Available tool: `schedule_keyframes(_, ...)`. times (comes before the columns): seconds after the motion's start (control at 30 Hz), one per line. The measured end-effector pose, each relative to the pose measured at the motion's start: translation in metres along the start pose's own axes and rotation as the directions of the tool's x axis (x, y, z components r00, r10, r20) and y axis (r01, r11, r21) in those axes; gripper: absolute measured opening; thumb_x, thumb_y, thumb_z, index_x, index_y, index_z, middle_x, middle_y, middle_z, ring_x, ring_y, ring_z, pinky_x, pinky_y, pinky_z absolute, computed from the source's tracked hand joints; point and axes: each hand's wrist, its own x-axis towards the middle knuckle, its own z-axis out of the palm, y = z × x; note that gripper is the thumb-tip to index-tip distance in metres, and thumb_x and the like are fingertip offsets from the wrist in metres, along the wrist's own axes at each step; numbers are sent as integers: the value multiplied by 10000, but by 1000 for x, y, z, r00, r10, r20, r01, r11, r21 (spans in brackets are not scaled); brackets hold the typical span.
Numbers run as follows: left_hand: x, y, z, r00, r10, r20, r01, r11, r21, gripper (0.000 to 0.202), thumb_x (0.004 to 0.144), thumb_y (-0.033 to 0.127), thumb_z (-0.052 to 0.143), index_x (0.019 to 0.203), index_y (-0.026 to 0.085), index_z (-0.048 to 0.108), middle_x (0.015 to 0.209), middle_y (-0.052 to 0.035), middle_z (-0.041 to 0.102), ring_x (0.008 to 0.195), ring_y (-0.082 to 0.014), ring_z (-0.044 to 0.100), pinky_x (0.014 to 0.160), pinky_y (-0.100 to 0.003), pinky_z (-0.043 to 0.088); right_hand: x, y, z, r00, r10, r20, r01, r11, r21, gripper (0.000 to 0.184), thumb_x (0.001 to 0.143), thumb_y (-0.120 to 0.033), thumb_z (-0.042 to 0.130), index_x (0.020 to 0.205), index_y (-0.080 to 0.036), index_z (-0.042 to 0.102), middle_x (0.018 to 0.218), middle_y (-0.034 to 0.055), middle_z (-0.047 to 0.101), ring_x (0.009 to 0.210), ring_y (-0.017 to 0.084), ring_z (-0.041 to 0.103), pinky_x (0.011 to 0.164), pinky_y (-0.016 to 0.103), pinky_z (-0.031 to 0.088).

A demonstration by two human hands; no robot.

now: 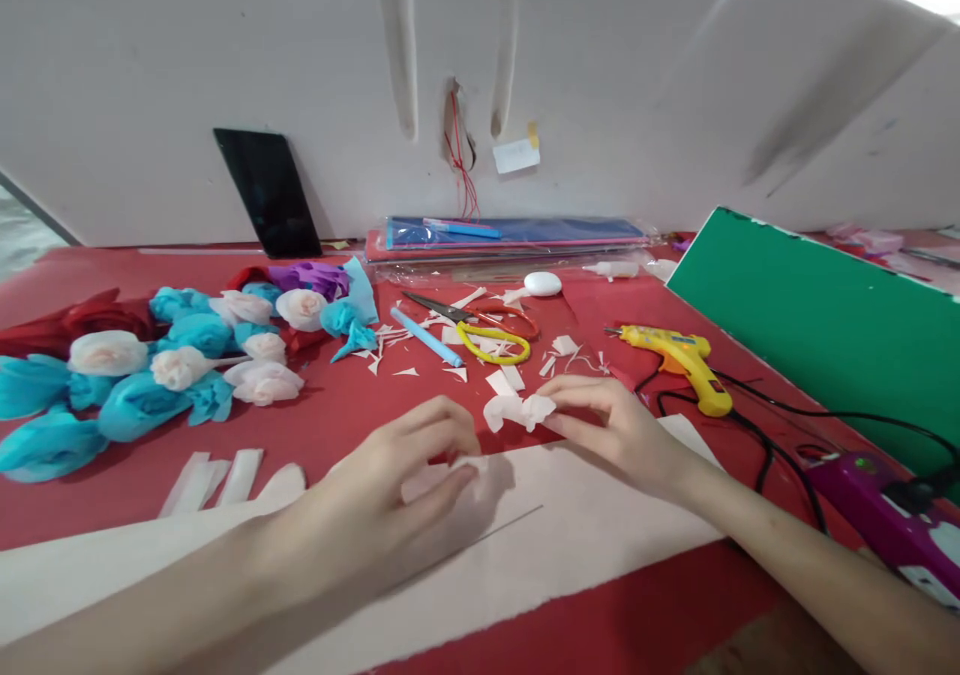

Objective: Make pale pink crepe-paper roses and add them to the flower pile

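Observation:
My right hand (611, 430) pinches a small ruffled piece of pale crepe paper (517, 413) between thumb and fingers, just above the table. To its left, my left hand (397, 470) hovers over a large pale paper sheet (592, 515). Its fingers are curved, with a gap between thumb and forefinger, and I see nothing held there. Below that hand a thin wire (499, 530) lies on the sheet. Beyond both hands are scissors (491, 343) with yellow and red handles, a light blue pen (427, 337) and paper scraps (512, 379).
Blue and pale paper flowers (142, 405) crowd the left, near cut paper strips (241, 475). A yellow glue gun (679, 355), its black cord and a purple power strip (885, 515) lie right, beside a green board (810, 325). A dark tablet (268, 195) leans against the wall.

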Motion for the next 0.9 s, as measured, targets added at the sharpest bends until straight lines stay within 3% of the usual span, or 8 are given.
schedule_keyframes(0.13, -5, 0, 13, 978, 186, 95, -207, 919, 335, 143, 917, 208, 491, 867, 198, 624, 956, -18, 559, 745, -107, 611, 736, -202, 473, 2, 2, 3, 998, -14, 61, 17, 999, -43, 195, 874, -206, 578, 731, -136, 690, 844, 81, 691, 812, 174, 630, 763, 284, 463)
schedule_keyframes(0.23, -7, -2, 16, 968, 217, 127, -248, 907, 340, 150, 928, 191, 477, 898, 211, 623, 947, -11, 556, 771, -106, 616, 756, -180, 483, 1, 1, 4, 994, -17, 108, 23, 998, -53, 183, 864, -188, 588, 722, -137, 692, 852, 82, 690, 796, 168, 625, 751, 281, 463)
schedule_keyframes(0.4, -6, -8, 14, 994, 108, 3, -107, 978, 178, 189, 948, 226, 434, 842, 230, 590, 946, 0, 552, 779, -102, 594, 736, -171, 490, 0, -2, 1, 995, 14, 104, -12, 1000, -20, 122, 850, -189, 608, 798, -143, 709, 939, 86, 712, 902, 178, 636, 828, 287, 466)
schedule_keyframes(0.5, -4, -10, 12, 1000, 21, 3, -21, 993, 115, 209, 946, 289, 426, 834, 227, 591, 960, -13, 555, 829, -132, 598, 709, -200, 499, -1, -4, 0, 997, 56, 61, -57, 998, 18, 121, 860, -213, 597, 820, -155, 696, 950, 75, 715, 923, 184, 639, 855, 299, 462)
schedule_keyframes(0.6, -2, -9, 11, 1000, 9, 13, -11, 991, 130, 214, 936, 321, 429, 847, 232, 603, 952, -17, 560, 825, -156, 597, 679, -240, 487, -1, -5, 1, 994, 104, 29, -105, 992, 66, 159, 887, -251, 559, 821, -156, 668, 883, 66, 703, 870, 191, 642, 820, 314, 470)
schedule_keyframes(0.73, 0, -7, 8, 1000, 12, 6, -13, 990, 143, 236, 934, 342, 435, 808, 224, 596, 915, -14, 562, 779, -156, 588, 638, -248, 469, -1, -2, 5, 989, 146, -3, -144, 979, 142, 178, 919, -303, 511, 921, -169, 629, 988, 69, 678, 960, 194, 620, 875, 320, 456)
schedule_keyframes(0.9, -1, -6, 6, 1000, 22, 6, -23, 992, 127, 225, 926, 317, 449, 790, 222, 602, 863, -3, 567, 731, -137, 579, 615, -218, 470, -1, 3, 10, 984, 158, 77, -170, 967, 190, 172, 930, -314, 507, 874, -196, 619, 924, 23, 669, 921, 163, 618, 845, 273, 461)
